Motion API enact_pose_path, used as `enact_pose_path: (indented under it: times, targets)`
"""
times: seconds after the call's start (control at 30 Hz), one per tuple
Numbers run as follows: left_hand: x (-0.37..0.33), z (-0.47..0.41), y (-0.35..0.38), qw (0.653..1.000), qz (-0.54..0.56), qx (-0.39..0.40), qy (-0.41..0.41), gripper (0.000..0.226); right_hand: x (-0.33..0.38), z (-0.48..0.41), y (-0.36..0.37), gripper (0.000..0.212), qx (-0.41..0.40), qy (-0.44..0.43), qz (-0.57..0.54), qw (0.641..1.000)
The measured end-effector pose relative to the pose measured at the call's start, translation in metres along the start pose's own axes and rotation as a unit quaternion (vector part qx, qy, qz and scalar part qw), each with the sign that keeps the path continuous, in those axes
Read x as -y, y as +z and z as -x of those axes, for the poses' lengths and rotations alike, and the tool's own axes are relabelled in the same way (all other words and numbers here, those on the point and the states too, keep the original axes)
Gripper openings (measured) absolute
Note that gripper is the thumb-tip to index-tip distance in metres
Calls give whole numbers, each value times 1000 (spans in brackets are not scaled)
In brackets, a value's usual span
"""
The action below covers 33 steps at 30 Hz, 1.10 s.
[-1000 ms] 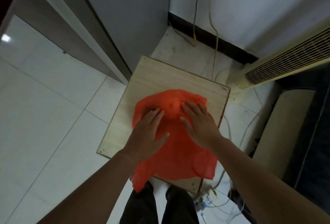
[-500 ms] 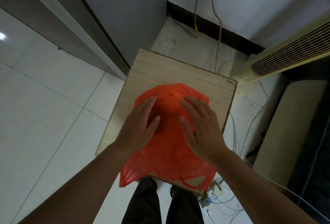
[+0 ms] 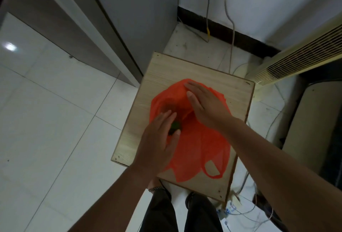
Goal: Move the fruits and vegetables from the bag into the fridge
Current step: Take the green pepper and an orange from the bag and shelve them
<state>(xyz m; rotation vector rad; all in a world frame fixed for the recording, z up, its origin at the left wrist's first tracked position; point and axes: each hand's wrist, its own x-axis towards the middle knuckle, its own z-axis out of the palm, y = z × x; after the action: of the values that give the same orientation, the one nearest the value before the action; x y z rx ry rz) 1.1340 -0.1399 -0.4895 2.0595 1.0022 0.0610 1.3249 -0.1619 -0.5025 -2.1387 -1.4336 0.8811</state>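
An orange plastic bag (image 3: 199, 145) lies on a small wooden table (image 3: 166, 72) in front of me. My right hand (image 3: 207, 106) rests flat on the bag's far side, fingers together and pressing it down. At the bag's left edge, my left hand (image 3: 159, 139) curls around a small dark green fruit or vegetable (image 3: 175, 126) that peeks out between thumb and fingers. Most of that item is hidden by my hand. The grey fridge (image 3: 133, 10) stands at the upper left with its door shut.
White floor tiles (image 3: 46, 120) spread to the left. Cables (image 3: 231, 28) run down the white wall behind the table. A cream air-conditioner unit (image 3: 299, 54) stands at the right. A power strip and wires (image 3: 233, 206) lie by the table's near right corner.
Both hands lay flat on the bag earlier. Now my left hand has slid back to the bag's left edge and closed around a green item; my right hand moved farther up.
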Motion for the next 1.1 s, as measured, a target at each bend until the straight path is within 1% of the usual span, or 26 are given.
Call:
enact_pose_path:
  times: [0.07,0.13,0.23,0.33,0.4,0.5,0.57,0.6,0.67,0.73,0.77,0.8,0.83,0.87,0.93,1.03,1.1]
  targets:
    - [9,-5,0,1000,-11,3,-23,64,-6,-1,-1,46,16,11,-9,1000]
    - [15,-9,-3,999,-10,12,-33,62,-11,0,0,47,26,22,-19,999]
    - [21,-15,-6,999,-13,42,-28,60,-12,1,0,45,17,31,-46,998]
    - [20,-25,-6,998,-20,54,-21,59,-10,6,-4,41,7,35,-66,997]
    - [17,-34,-4,997,-11,64,-31,57,-12,14,-7,42,-1,59,-71,996]
    - [12,-49,-4,996,-23,79,-35,53,-10,37,-11,50,-74,59,-21,995]
    - [10,-59,-5,996,-34,83,-22,52,-6,62,-11,49,-122,37,-1,992]
    - [9,-64,-5,995,-41,85,-13,51,-3,76,-9,46,-130,42,4,991]
    - [9,-69,-7,995,-58,83,10,49,-1,96,-1,42,-94,85,19,992]
    - [8,-71,-10,993,-78,81,40,47,-7,106,6,46,-25,130,22,991]
    - [6,-70,-11,990,-99,75,60,49,-11,105,5,50,-11,144,-2,990]
    - [3,-69,-12,987,-123,65,84,50,-16,103,2,51,-13,155,-44,987]
    - [0,-68,-13,983,-141,51,106,51,-20,98,-2,47,-28,162,-94,982]
    - [-3,-66,-13,981,-143,40,124,51,-24,92,-6,41,-42,169,-140,975]
    - [-10,-63,-12,982,-115,47,144,51,-36,83,-9,30,-35,185,-196,962]
    - [-16,-63,-5,981,-82,107,137,57,-56,80,-5,35,-12,180,-178,967]
    - [-18,-71,-1,981,-89,116,129,61,-61,82,-9,34,-29,182,-178,967]
